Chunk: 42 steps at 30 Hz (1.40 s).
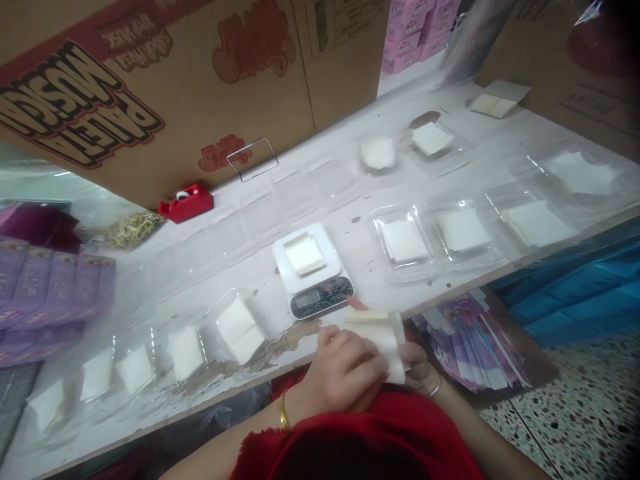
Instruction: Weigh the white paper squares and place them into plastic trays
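A stack of thin white sheets (383, 333) is held in front of my body, just past the table's near edge. My left hand (345, 373) lies over its near left side, with the fingers curled onto it. From the right, my right hand (423, 370) grips the stack, partly hidden behind it. Beyond my hands a white digital scale (327, 233) stands on the table, with a small white pile of sheets (303, 253) on its plate. The figures on its display are too blurred to read.
Clear plastic trays (423, 263) with white sheets stand right and left of the scale; several see-through ones line the back. A red tape dispenser (187, 203), rubber bands (133, 229) and purple boxes (53, 283) are at left. A large cardboard box (175, 100) stands behind.
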Each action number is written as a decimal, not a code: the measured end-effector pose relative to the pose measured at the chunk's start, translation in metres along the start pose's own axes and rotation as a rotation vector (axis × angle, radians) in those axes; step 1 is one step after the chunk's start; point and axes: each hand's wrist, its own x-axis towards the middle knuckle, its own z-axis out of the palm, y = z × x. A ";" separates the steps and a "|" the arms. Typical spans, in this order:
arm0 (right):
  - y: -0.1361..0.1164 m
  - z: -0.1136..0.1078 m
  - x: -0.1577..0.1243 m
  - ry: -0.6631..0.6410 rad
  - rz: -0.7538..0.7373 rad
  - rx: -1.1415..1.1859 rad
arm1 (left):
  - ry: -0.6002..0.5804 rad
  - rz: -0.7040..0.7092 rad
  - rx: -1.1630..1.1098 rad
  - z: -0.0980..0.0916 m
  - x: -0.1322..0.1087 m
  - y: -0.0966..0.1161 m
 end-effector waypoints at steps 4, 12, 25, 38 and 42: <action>-0.007 0.011 -0.002 -0.083 -0.031 0.089 | 0.018 0.012 -0.058 -0.013 0.000 -0.007; -0.007 0.002 0.009 -0.364 -0.119 0.017 | 0.079 -0.362 0.182 -0.058 0.026 -0.110; -0.009 0.004 0.011 -0.343 -0.104 0.072 | -0.470 -0.674 0.234 -0.061 0.065 -0.189; -0.019 -0.001 0.029 -0.362 -0.188 0.144 | -0.236 -0.668 -0.058 -0.061 0.152 -0.240; -0.034 0.002 0.032 -0.328 -0.225 0.112 | -0.224 -0.651 -0.004 -0.044 0.220 -0.283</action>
